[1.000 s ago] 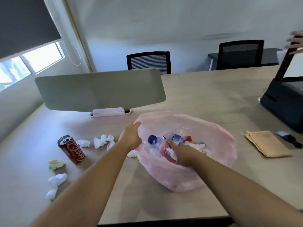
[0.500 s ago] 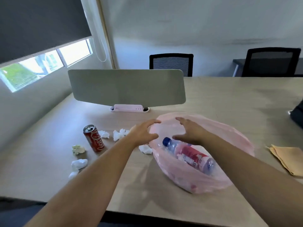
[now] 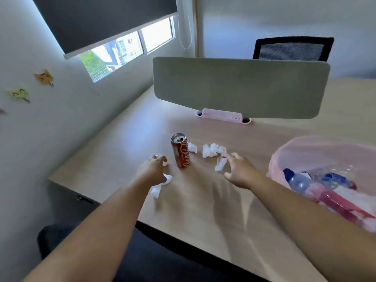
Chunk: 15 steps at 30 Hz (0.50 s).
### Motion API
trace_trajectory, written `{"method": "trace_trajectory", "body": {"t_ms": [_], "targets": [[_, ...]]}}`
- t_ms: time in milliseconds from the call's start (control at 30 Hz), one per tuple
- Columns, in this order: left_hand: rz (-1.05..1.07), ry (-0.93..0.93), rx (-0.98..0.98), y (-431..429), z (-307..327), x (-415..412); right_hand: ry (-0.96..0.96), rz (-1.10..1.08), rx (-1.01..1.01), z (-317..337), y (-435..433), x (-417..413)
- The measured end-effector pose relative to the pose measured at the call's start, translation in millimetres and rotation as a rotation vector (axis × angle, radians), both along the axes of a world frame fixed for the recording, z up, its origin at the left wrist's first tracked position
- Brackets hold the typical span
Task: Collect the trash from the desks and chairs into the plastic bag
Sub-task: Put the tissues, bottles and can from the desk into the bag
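Note:
A red cola can (image 3: 180, 150) stands upright on the wooden desk (image 3: 126, 147). Crumpled white tissues (image 3: 212, 150) lie just right of it, one (image 3: 220, 164) by my right fingertips, more (image 3: 160, 185) below my left hand. My left hand (image 3: 153, 169) hovers left of the can, fingers curled and apart, over a small tissue. My right hand (image 3: 239, 173) is spread open right of the can, holding nothing. The pink plastic bag (image 3: 305, 153) lies open at the right with plastic bottles (image 3: 317, 187) inside.
A grey divider panel (image 3: 240, 88) on a pink clamp stands across the desk behind the can. A black mesh chair (image 3: 293, 48) is behind it. The wall and window are to the left. A dark chair seat (image 3: 61, 235) sits below the near desk edge.
Both hands have left the bag's mouth and moved left toward the can and tissues. The view has swung left, so the bag now sits at the right edge.

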<state>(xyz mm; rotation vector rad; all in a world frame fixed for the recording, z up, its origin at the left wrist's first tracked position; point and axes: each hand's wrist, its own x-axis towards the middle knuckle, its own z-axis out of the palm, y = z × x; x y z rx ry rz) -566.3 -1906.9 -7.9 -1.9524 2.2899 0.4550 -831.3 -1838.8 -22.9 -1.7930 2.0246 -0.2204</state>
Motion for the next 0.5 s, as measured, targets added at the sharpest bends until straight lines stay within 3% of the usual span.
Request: {"method": "trace_trajectory", "body": {"t_ms": [100, 167, 300, 500], "targets": [[-0.029, -0.142, 0.103, -10.5, -43.9, 19.4, 0.08, -0.167, 0.189, -47.0, -12.4, -11.1], [-0.03, -0.14, 0.149, -10.4, -65.2, 19.7, 0.145, -0.207, 0.218, -69.5, -11.4, -17.3], [-0.021, 0.033, 0.044, -13.3, -88.3, 13.3, 0.081, -0.237, 0.017, -93.5, -16.4, -23.2], [0.071, 0.352, -0.234, -53.5, -76.3, 12.2, 0.061, -0.184, -0.318, -57.6, -60.0, 2.0]]}}
